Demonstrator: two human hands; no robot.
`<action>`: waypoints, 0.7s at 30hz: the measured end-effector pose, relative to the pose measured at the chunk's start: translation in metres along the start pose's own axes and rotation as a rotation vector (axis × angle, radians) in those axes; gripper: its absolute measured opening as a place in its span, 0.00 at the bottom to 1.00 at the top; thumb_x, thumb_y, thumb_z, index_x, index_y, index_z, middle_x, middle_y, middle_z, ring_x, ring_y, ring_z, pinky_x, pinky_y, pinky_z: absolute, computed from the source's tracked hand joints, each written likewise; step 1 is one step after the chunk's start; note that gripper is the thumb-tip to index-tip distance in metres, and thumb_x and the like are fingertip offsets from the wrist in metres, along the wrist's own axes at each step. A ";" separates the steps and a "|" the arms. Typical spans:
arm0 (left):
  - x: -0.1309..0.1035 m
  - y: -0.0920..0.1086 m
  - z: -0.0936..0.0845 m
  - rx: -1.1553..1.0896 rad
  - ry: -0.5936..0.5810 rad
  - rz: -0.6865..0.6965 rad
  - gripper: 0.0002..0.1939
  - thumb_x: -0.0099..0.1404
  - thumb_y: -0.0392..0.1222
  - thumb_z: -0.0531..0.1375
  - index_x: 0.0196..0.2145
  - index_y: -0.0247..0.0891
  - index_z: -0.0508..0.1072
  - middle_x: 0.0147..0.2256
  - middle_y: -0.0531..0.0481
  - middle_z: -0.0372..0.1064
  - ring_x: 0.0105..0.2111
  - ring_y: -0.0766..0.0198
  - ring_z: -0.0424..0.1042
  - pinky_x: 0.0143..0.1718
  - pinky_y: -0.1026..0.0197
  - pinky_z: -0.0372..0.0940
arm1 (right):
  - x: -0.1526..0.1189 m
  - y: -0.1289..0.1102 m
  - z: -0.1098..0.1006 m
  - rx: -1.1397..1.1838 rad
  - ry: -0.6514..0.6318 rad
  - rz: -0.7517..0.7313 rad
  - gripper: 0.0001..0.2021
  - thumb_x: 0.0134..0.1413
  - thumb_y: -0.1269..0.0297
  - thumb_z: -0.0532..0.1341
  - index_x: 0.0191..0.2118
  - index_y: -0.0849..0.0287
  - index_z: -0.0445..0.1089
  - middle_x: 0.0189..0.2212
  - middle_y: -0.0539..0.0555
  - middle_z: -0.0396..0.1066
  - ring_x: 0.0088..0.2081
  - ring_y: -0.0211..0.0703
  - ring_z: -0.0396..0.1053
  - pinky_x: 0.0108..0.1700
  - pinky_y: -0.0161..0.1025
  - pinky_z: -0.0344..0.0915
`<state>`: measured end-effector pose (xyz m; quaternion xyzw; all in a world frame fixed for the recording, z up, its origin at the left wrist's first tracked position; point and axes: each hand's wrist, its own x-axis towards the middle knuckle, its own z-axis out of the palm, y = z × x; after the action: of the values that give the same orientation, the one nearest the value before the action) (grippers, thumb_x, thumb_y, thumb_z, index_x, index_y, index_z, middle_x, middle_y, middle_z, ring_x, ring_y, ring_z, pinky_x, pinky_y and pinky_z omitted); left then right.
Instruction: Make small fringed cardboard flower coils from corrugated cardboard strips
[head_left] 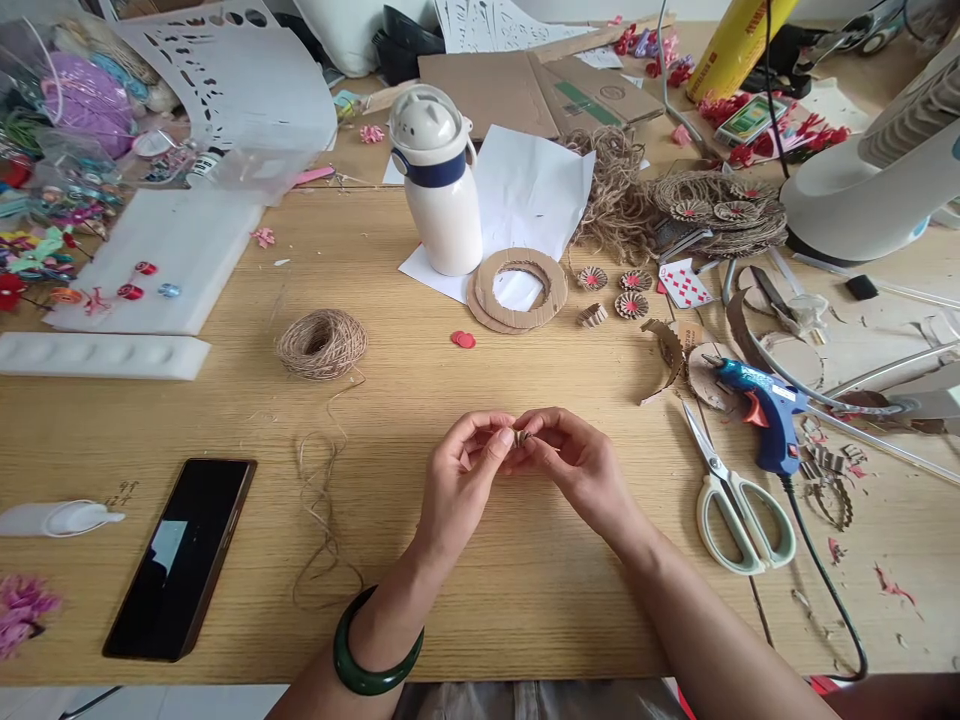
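Near the middle of the wooden table (pixel 375 420), my left hand (pixel 466 478) and my right hand (pixel 577 470) meet at the fingertips. Between them they pinch a small corrugated cardboard piece (pixel 519 438), mostly covered by the fingers. Red paper discs (pixel 464 340) lie just beyond the hands. Farther back are cardboard rings (pixel 555 290) and several pleated cardboard rosettes with red centres (pixel 631 305). A ball of twine (pixel 322 345) sits to the left, its loose strand trailing toward my left wrist, which wears a dark green bangle.
Scissors (pixel 720 465) and a blue glue gun (pixel 772 415) with its cable lie to the right, a phone (pixel 182 560) to the left. A white bottle (pixel 446 210) stands behind the hands. Twine bundles (pixel 615 200) and a white appliance (pixel 840 210) are at the back right.
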<state>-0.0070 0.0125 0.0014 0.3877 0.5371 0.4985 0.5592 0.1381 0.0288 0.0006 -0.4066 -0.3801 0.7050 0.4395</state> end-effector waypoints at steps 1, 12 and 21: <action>0.000 0.000 0.000 0.023 -0.016 -0.004 0.08 0.65 0.44 0.64 0.39 0.40 0.76 0.38 0.50 0.76 0.38 0.64 0.76 0.38 0.66 0.71 | 0.000 0.000 0.000 -0.024 0.012 -0.008 0.09 0.55 0.61 0.67 0.36 0.59 0.70 0.38 0.52 0.72 0.34 0.38 0.75 0.40 0.39 0.76; 0.000 0.000 -0.001 0.032 -0.079 -0.049 0.07 0.64 0.44 0.64 0.34 0.38 0.74 0.33 0.52 0.74 0.33 0.66 0.75 0.33 0.67 0.69 | 0.002 0.008 -0.004 -0.146 0.085 -0.130 0.10 0.56 0.62 0.67 0.41 0.56 0.69 0.34 0.50 0.72 0.31 0.35 0.72 0.36 0.34 0.72; 0.000 0.001 0.000 0.013 -0.086 -0.087 0.07 0.64 0.43 0.64 0.33 0.38 0.73 0.31 0.53 0.71 0.30 0.70 0.70 0.33 0.68 0.67 | 0.001 0.008 -0.003 -0.156 0.111 -0.153 0.11 0.56 0.63 0.66 0.43 0.55 0.67 0.37 0.51 0.70 0.33 0.35 0.70 0.34 0.34 0.72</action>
<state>-0.0070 0.0125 0.0027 0.3887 0.5320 0.4530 0.6005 0.1385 0.0272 -0.0083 -0.4476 -0.4388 0.6143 0.4794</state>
